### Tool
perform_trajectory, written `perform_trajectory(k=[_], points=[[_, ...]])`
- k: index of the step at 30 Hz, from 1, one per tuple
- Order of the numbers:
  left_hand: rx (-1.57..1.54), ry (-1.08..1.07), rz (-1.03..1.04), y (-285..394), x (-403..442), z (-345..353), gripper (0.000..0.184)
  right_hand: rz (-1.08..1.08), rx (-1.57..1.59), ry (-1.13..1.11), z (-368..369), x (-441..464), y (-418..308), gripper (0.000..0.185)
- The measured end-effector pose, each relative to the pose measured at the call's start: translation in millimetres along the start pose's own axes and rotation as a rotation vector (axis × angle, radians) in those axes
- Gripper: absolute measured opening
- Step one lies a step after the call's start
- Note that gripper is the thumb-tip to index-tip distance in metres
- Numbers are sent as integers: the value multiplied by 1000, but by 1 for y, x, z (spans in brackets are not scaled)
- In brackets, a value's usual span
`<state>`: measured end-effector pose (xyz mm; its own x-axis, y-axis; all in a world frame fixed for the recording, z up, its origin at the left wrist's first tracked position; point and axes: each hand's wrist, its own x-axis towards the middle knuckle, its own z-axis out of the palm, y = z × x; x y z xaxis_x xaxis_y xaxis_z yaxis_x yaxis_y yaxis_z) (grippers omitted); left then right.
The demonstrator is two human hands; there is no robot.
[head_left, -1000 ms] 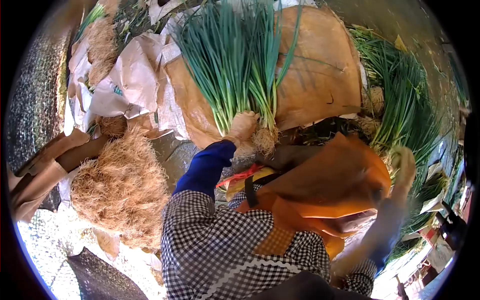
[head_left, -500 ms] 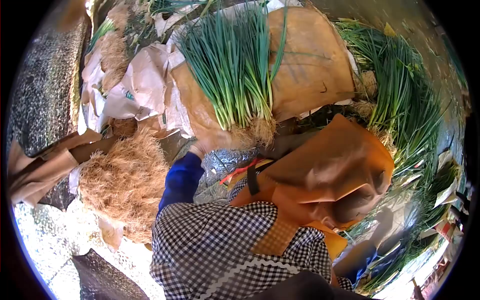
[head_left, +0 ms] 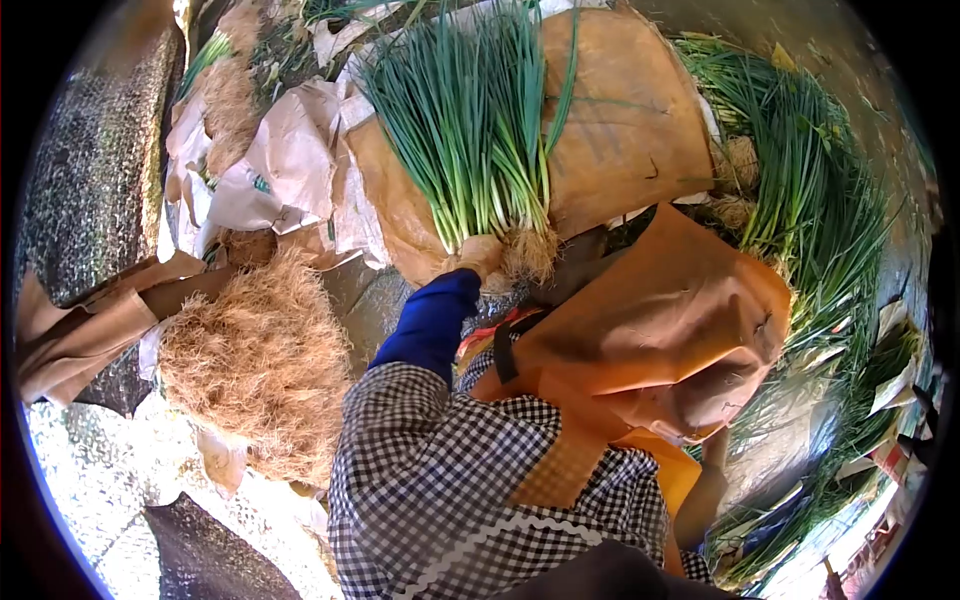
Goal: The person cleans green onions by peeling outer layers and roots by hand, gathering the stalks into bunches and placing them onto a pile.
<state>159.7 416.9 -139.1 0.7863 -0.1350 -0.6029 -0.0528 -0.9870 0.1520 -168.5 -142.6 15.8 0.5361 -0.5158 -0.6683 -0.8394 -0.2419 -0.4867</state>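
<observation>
Grey floor (head_left: 366, 300) beside brown sheet (head_left: 630, 130) under green onions (head_left: 465, 130).

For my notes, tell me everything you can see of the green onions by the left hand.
The green onions lie on a brown sheet, leaves fanned toward the picture's top. Their long green leaves pale to light stalks, ending in tangled tan roots. The left hand covers part of the root end; its grip is hidden.

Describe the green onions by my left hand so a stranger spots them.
Find the big brown sheet, top centre. The green onions lie across its left part. The blue-sleeved left hand at their roots sets them apart from the onion heap farther right.
</observation>
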Motion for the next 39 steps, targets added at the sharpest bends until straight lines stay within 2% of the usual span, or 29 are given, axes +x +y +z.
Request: perform_trajectory(k=[1,2,4,5,6,8,10,12,15,16,17,18,19,20,21,23,24,25,26,27,28,29,30,32,33,35,37,38,39], points=[[-47,-155,158,0,-16,-27,29,13,-3,-11,2,0,3,33],[-42,-159,159,-9,-22,-34,29,23,-4,-22,5,0,6,33],[-1250,-62,98,-29,-33,-39,22,44,-6,-34,8,1,13,33],[-1032,-8,67,-35,-28,-39,22,55,-7,-41,9,3,16,33],[-1030,-13,58,-32,-30,-32,22,59,-14,-51,11,6,17,33],[-322,363,178,-13,-23,-20,20,71,-9,-53,17,7,18,33],[-46,133,193,8,-14,-22,23,59,-10,-54,20,9,21,33],[96,141,188,13,18,-1,22,-3,-64,-65,21,14,25,33],[-402,164,233,-4,11,-9,23,-389,-587,42,22,15,26,34],[-991,-116,-149,-1,11,-21,15,-374,-568,91,22,11,25,34],[-961,189,35,-2,4,-32,14,-192,-223,-23,21,5,19,32],[-1387,17,69,-10,-11,-43,17,8,115,-66,19,-2,14,31],[-1610,-167,158,-45,-18,-29,21,21,173,-4,32,-27,-4,28],[-1216,-294,-10,-60,-47,-28,31,32,219,36,29,-36,-4,28],[-1061,-484,60,-70,-65,-24,28,-83,-292,-279,29,-44,-1,31],[-715,-820,295,-22,-137,-86,22,-166,-808,-341,27,-29,-14,29],[-377,-667,486,-31,-131,-82,21,-221,-1054,-367,26,-21,-20,29],[-30,-480,632,-39,-125,-78,21,-173,-966,-63,14,-2,-63,20],[186,-156,399,-27,-108,-101,21,-151,-822,234,2,16,-105,20],[391,172,154,-5,-95,-127,21,-432,-353,527,-17,23,-141,26],[831,159,419,41,-97,-173,13,-512,-380,746,-22,38,-186,30],[112,502,301,77,-104,-203,14,-485,-124,567,-31,46,-227,31],[-261,593,406,110,-99,-229,15,-393,-86,484,-33,53,-269,31],[-517,689,564,196,-119,-267,18,-430,-273,615,-16,107,-305,40],[-744,535,602,240,-138,-277,18,-432,-415,644,3,148,-304,42],[-820,401,803,294,-145,-270,18,-447,-554,672,6,187,-311,44],[-669,280,903,333,-157,-264,18,-283,-82,414,-24,197,-310,29],[-822,160,893,345,-148,-248,20,-550,155,409,-47,177,-293,23],[-932,62,893,357,-141,-235,22,-487,612,299,-69,146,-287,24]])
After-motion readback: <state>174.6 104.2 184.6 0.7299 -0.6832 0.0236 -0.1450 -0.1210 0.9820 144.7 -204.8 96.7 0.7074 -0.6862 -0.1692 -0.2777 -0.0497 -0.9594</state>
